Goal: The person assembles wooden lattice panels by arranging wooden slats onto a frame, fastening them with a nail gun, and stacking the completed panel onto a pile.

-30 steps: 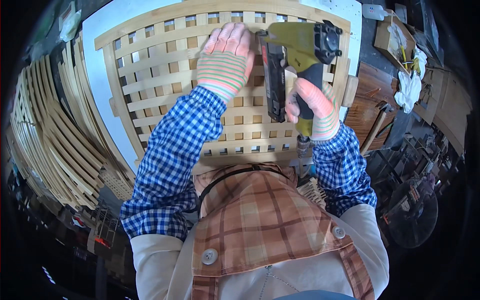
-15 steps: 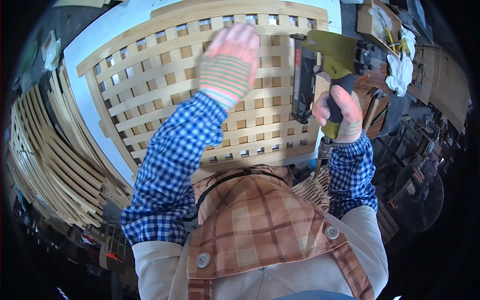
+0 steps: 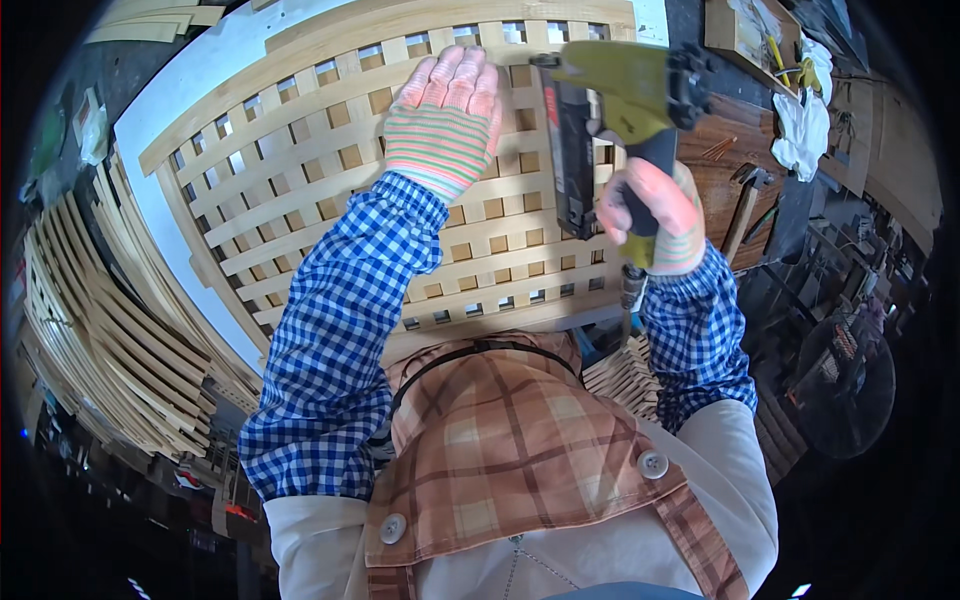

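Observation:
A wooden lattice panel [image 3: 440, 20] of crossed slats in a frame lies before me. My left hand [image 3: 445, 120], in a striped knit glove with bare-looking fingertips, rests flat on its upper middle, fingers stretched toward the far edge. With my right hand [image 3: 660, 215], gloved the same way, I grip the handle of an olive-green and black nail gun [image 3: 620, 75]. The gun is over the right part of the panel, nose pointing left, its black magazine hanging toward me. Whether the nose touches the wood cannot be told. An air hose fitting [image 3: 632, 288] shows below the handle.
Under the panel is a white board [image 3: 150, 130]. Stacked curved wooden strips [image 3: 110, 330] stand at the left. On the right, a hammer [image 3: 742, 215] lies on a reddish-brown wooden surface [image 3: 725, 125], beside an open box [image 3: 735, 35] and a crumpled white cloth [image 3: 798, 145].
The nail gun in my right hand has moved left, farther over the panel. My left hand has shifted slightly left and looks steadier. In view, the panel sits a little farther left.

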The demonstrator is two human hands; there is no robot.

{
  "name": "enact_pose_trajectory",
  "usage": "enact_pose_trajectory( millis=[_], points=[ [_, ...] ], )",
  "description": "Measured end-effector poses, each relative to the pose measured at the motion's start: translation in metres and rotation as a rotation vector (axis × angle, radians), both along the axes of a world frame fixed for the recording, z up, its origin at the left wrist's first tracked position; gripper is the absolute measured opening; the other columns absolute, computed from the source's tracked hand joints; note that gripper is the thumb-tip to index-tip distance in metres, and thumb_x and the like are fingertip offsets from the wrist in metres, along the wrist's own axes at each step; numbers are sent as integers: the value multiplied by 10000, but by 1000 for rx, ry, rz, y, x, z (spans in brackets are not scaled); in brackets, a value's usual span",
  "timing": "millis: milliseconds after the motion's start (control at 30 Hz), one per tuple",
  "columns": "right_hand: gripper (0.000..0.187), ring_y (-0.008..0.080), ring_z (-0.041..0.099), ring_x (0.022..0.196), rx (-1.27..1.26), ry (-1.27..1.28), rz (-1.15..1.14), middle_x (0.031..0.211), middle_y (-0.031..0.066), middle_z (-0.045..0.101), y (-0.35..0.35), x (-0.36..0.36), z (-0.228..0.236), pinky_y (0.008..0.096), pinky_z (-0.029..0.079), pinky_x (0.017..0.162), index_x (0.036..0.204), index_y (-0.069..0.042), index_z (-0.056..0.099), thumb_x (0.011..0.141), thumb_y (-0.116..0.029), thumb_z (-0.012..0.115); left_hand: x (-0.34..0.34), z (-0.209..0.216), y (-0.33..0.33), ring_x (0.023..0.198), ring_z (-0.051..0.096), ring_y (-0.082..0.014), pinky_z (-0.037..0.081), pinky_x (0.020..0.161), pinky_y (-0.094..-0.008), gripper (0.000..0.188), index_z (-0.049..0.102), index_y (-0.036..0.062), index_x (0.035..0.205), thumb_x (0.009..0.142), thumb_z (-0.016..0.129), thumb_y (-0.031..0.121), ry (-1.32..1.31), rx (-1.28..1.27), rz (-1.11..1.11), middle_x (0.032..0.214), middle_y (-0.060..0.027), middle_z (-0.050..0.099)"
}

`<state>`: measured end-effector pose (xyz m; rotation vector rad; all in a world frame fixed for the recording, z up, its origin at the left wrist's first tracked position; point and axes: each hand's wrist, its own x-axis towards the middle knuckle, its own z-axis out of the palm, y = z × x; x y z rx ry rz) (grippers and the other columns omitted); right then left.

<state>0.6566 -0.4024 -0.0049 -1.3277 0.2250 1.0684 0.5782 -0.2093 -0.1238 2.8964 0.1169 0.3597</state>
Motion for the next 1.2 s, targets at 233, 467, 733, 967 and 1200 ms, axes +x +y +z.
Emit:
enact_pose_trajectory(
  millis=[233, 467, 733, 967, 1200],
  points=[
    [391, 152, 488, 460, -76, 1, 37, 540, 70, 506, -31, -16, 0, 258, 388, 453, 730, 4, 552, 862, -362, 586, -14, 9, -35, 1210, 435, -227, 304, 1051, -385, 426, 512, 53, 1191, 823, 570, 261, 33, -132, -75, 1264, -89, 499],
    [323, 155, 489, 466, 15, -47, 28, 556, 71, 516, -35, -29, -1, 266, 390, 451, 747, 3, 558, 841, -298, 626, -20, 15, -30, 1218, 410, -254, 286, 1057, -392, 453, 503, 35, 1187, 799, 591, 252, 31, -145, -76, 1268, -112, 474],
    [442, 156, 498, 477, -74, 25, 202, 560, 74, 513, -34, -49, -1, 258, 396, 440, 995, 55, 552, 822, -341, 643, -69, 14, -43, 1219, 415, -270, 306, 1041, -406, 411, 550, 16, 1126, 772, 586, 222, 93, -125, -86, 1248, -121, 486],
    [568, 156, 480, 452, -64, -41, 81, 539, 66, 495, -71, -56, 11, 262, 387, 435, 1191, 82, 448, 837, -330, 613, -58, 35, -54, 1204, 429, -251, 321, 1025, -407, 410, 531, 64, 1164, 793, 569, 234, 223, -111, -101, 1260, -94, 483],
    [245, 141, 503, 487, -97, 117, 6, 606, 66, 547, -79, -71, 9, 264, 408, 464, 781, -29, 538, 808, -233, 671, -73, 21, -83, 1135, 483, -271, 356, 998, -409, 429, 537, 10, 1143, 765, 599, 204, 173, -148, -199, 1170, -125, 545]
  ],
)
